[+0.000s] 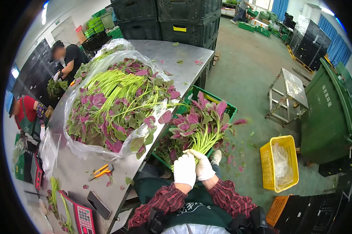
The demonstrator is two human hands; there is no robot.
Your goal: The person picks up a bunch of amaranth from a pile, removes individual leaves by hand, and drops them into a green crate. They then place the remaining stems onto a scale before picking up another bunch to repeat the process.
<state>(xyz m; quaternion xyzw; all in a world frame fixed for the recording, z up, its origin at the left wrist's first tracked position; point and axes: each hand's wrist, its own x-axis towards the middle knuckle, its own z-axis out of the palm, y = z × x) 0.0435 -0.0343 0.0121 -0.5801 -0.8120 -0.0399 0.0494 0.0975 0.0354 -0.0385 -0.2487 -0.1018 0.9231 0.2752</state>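
Note:
A bunch of red amaranth (pixel 201 134), purple and green leaves on pale green stems, is held in front of my body with its leaves pointing away. My left hand (pixel 184 170), in a white glove, is closed around the lower stems. Beside it, my right hand (pixel 203 167), gloved as well, is closed on the stems from the right. Below the bunch stands a green crate (pixel 229 111) with more leafy greens in it. On the table to the left, a big heap of amaranth (pixel 117 84) lies in an opened clear plastic bag (pixel 68 134).
The metal table (pixel 143 165) carries orange-handled cutters (pixel 102 171), a phone (pixel 99 204) and a red scale (pixel 82 216). Black crates (pixel 187 31) are stacked behind. A yellow basket (pixel 266 167), a metal cart (pixel 295 84) and a green bin (pixel 328 113) stand right. Two people work at left.

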